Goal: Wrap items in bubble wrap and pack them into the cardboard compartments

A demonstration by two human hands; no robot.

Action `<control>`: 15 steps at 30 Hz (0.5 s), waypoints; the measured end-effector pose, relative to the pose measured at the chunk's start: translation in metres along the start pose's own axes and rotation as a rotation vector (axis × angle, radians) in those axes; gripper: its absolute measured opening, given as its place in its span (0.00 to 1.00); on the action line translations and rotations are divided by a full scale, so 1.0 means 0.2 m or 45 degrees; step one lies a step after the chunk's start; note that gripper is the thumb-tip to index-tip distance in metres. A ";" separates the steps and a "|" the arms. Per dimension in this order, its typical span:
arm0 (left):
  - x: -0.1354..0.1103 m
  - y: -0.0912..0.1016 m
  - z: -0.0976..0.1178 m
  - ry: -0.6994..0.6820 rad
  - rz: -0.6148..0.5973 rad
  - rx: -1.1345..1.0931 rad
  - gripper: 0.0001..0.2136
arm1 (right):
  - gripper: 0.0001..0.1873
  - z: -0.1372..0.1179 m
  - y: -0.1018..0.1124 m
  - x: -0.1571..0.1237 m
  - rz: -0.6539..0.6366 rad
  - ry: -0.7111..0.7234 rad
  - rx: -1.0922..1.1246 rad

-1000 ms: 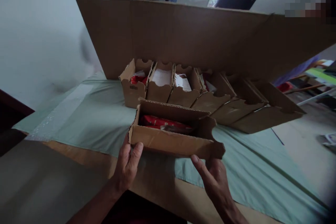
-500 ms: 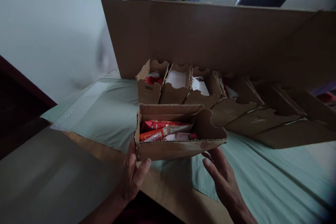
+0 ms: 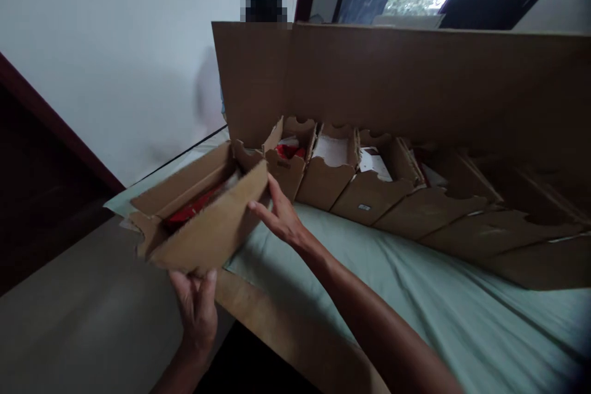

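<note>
Head view, held box: we have an open cardboard box [image 3: 217, 228] in both hands, tilted, just left of the row of boxes and over the near left edge of the tabletop [image 3: 378, 271]
Inside it: a red packet [image 3: 194, 208], with something pale beside it that we cannot make out
Left hand: our left hand [image 3: 196, 308] is grasping the box from below at its near end, the thumb by the lower edge
Right hand: our right hand [image 3: 279, 215] is grasping the far end, the thumb on the side wall, the other fingers around the corner
Row of boxes: cardboard boxes [image 3: 364, 202] stand side by side, the leftmost showing something red, the next two something white
Panel: a tall cardboard panel [image 3: 392, 80] stands behind the row
Beyond: the top of a person's head [image 3: 266, 7] shows above the panel
</note>
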State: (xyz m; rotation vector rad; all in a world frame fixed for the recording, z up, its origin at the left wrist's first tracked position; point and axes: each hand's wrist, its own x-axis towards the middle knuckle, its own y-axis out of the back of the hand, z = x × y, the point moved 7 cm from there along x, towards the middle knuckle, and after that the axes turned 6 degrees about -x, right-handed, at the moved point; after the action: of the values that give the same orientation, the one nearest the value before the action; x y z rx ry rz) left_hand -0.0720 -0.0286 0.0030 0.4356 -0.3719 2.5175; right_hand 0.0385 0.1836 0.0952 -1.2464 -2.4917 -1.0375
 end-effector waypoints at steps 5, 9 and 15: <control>0.02 -0.13 -0.05 0.029 -0.175 0.069 0.40 | 0.44 0.14 -0.18 0.14 0.069 0.011 -0.156; 0.00 -0.18 -0.11 0.007 -0.210 0.143 0.40 | 0.34 0.36 -0.23 -0.15 0.125 -0.091 -0.184; 0.20 -0.09 -0.15 -0.116 -0.014 0.423 0.45 | 0.24 0.52 -0.25 -0.39 0.095 -0.120 -0.205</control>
State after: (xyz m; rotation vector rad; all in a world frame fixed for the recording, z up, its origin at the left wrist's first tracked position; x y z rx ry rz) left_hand -0.1008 0.0150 -0.0065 0.6786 0.0189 2.5598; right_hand 0.0663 0.1806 -0.0409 -1.4543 -2.4490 -1.2078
